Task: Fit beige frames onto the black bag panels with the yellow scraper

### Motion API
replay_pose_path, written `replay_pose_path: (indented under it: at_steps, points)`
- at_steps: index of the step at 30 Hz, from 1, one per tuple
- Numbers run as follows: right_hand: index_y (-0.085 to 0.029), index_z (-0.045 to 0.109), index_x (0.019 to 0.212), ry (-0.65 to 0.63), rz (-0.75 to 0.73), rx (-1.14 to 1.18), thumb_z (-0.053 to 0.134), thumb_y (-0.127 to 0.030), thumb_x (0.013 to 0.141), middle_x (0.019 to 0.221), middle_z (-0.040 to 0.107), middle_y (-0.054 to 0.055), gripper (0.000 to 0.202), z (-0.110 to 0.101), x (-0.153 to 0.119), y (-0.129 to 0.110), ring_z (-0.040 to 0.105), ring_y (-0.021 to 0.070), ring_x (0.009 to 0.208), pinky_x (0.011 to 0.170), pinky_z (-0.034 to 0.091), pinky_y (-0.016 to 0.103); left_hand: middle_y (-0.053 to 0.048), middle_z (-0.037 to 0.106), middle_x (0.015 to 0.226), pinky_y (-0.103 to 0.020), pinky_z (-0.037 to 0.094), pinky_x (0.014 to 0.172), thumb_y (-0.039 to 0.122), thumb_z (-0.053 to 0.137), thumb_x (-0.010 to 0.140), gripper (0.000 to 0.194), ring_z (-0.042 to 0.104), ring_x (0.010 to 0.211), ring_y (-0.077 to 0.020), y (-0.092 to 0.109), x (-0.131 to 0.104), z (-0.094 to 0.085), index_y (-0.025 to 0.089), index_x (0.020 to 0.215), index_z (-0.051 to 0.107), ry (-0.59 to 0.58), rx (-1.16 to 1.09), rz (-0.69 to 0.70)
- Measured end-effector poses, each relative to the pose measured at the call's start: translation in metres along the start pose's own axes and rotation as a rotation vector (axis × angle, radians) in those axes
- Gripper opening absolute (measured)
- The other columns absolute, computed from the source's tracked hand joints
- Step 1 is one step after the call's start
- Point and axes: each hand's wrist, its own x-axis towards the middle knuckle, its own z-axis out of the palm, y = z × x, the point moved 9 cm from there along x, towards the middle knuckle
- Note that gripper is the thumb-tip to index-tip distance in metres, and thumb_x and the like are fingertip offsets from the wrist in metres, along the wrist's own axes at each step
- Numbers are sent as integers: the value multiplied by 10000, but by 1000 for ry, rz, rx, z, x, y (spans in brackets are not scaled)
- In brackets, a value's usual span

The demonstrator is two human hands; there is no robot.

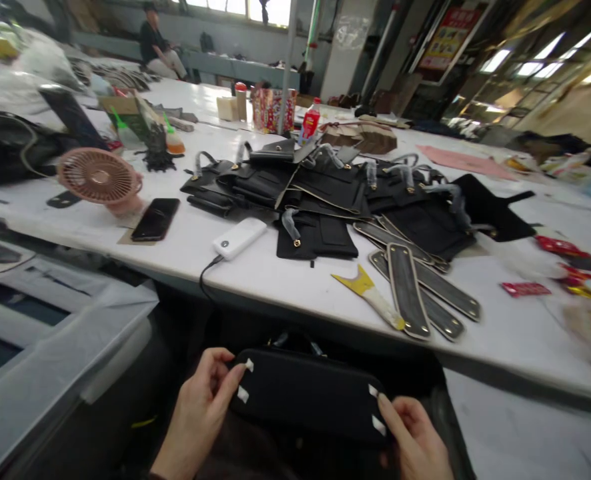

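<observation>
A black padded panel [308, 393] with rounded corners lies low in front of me, below the table's front edge. White tabs show near both of its ends. My left hand [208, 393] pinches its left end between thumb and fingers, beside the upper white tab. At the right end my right hand [410, 427] grips the edge, its thumb by the white tabs. Just behind the panel a looped handle partly wrapped in clear film [317, 349] shows; the rest of what bears it is hidden in dark shadow.
On the white table [275, 287] lie black bag pieces [325, 190], stitched straps [408, 290], a yellow tool [370, 297], a white power bank [240, 239], a phone [155, 219] and a pink fan [100, 177]. A person [158, 47] sits far back. Plastic-covered panels [50, 333] stand left.
</observation>
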Motion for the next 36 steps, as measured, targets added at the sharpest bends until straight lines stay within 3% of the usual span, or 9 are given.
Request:
replay_pose_path:
  at_steps: [6, 13, 17, 22, 24, 26, 29, 32, 36]
  points:
    - [-227, 481, 789, 21, -74, -35, 686, -601, 715, 633, 456, -69, 432, 1, -5, -5, 413, 98, 501, 338, 340, 176, 78, 460, 632, -213, 414, 519, 464, 509, 893, 290, 507, 515, -123, 8, 1, 0, 254, 1090, 481, 8, 35, 142]
    - [-237, 478, 835, -5, -117, 4, 677, -596, 724, 654, 476, -61, 425, 2, 0, 2, 433, 107, 514, 354, 339, 181, 73, 420, 623, -196, 411, 515, 423, 490, 917, 230, 467, 520, -114, 13, 2, 2, 257, 1070, 534, -18, 42, 235]
    - [-241, 445, 794, -59, -143, -6, 651, -613, 739, 598, 425, -77, 428, 4, 3, 3, 392, 105, 488, 363, 305, 188, 62, 485, 646, -191, 450, 542, 401, 488, 928, 206, 519, 549, -115, 16, 1, 2, 258, 1058, 559, -25, 61, 289]
    - [-221, 535, 786, 40, -488, -388, 592, -595, 791, 677, 517, -22, 379, -5, -1, -31, 517, 162, 629, 597, 454, 277, -47, 613, 1084, -274, 538, 772, 330, 483, 932, 207, 642, 912, -180, 48, -11, -9, 272, 1082, 613, 99, 299, 565]
    - [-219, 601, 892, 104, -675, -546, 561, -567, 828, 843, 614, 35, 356, -5, -10, -49, 582, 220, 800, 758, 478, 348, -57, 555, 1292, -348, 528, 891, 231, 464, 924, 254, 586, 1115, -225, 63, -17, -8, 290, 1109, 627, 120, 440, 715]
    - [-226, 630, 1011, 138, -867, -656, 520, -522, 875, 1021, 648, 70, 344, 0, -22, -65, 583, 259, 976, 883, 452, 403, -18, 520, 1382, -405, 484, 999, 122, 428, 900, 358, 491, 1263, -232, 72, -21, -2, 306, 1136, 624, 61, 538, 850]
    - [-220, 639, 1079, 148, -1082, -830, 431, -405, 951, 1139, 652, 76, 306, 16, -39, -78, 560, 260, 1088, 939, 429, 422, 15, 593, 1321, -407, 463, 1046, 67, 409, 875, 407, 507, 1263, -191, 76, -22, 5, 294, 1136, 623, -25, 616, 961]
    - [-171, 628, 1140, 186, -1234, -992, 377, -300, 979, 1200, 647, 79, 325, 38, -60, -87, 524, 260, 1173, 993, 387, 427, -1, 601, 1319, -408, 460, 1050, 76, 413, 873, 381, 528, 1247, -190, 85, -24, 8, 256, 1129, 630, -8, 664, 1008]
    - [-139, 468, 1365, 125, -1383, -1154, 457, -417, 949, 1393, 521, 61, 500, 81, -95, -86, 425, 270, 1303, 1050, 327, 425, -23, 480, 1446, -431, 391, 1096, 194, 479, 908, 440, 414, 1344, -228, 105, -42, 25, 216, 1348, 493, 20, 779, 1101]
